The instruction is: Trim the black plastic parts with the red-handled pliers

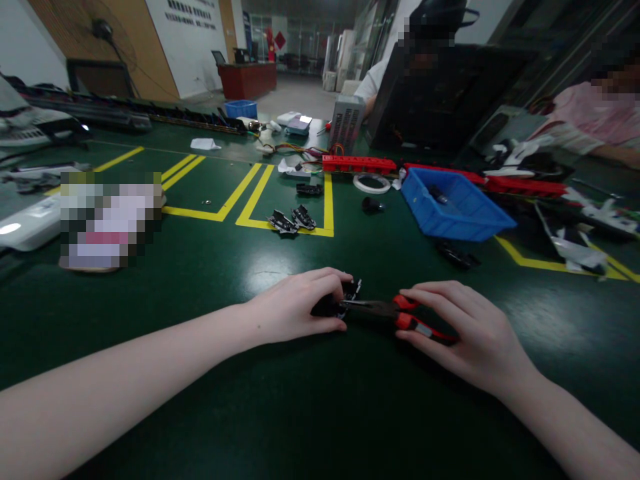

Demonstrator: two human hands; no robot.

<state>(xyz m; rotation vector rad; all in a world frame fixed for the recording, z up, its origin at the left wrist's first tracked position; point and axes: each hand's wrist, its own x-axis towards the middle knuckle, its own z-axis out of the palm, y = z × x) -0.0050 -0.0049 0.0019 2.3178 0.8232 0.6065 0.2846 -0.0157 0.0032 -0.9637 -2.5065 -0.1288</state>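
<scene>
"Green table [320,407] closest; what else shows?"

"Blue bin [453,221] at one o'clock; right hand [477,330] at two, left hand [303,301] at twelve; the right clasps red-handled pliers [384,309], the left pinches a small black part [350,293]."

"Are the pliers clamped on it?"

"They reach its three o'clock side; whether they grip it, I can't tell."

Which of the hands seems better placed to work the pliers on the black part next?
The right hand, probably: it holds the red-handled pliers, tips at the black part, while the left hand holds that part.
</scene>
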